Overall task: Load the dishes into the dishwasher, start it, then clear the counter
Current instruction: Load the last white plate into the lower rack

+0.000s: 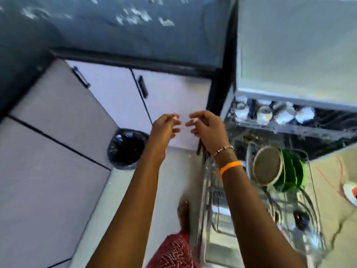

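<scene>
Here both the left hand and the right hand hover loosely curled and empty left of the open dishwasher, plates already racked upright for washing.

Dishwasher: open, grey front panel at upper right, both racks drawn out.

Upper rack: wire, holding a row of white cups lying tilted, side by side; exact count unclear through blur.

Lower rack: wire, pulled fully forward. At its far end stands 1 round grey-brown plate with a pale rim, on edge, face toward the camera. Directly behind it, touching or nearly so, several green plates stand on edge. Small dark item sits nearer the camera; identity unclear.
</scene>
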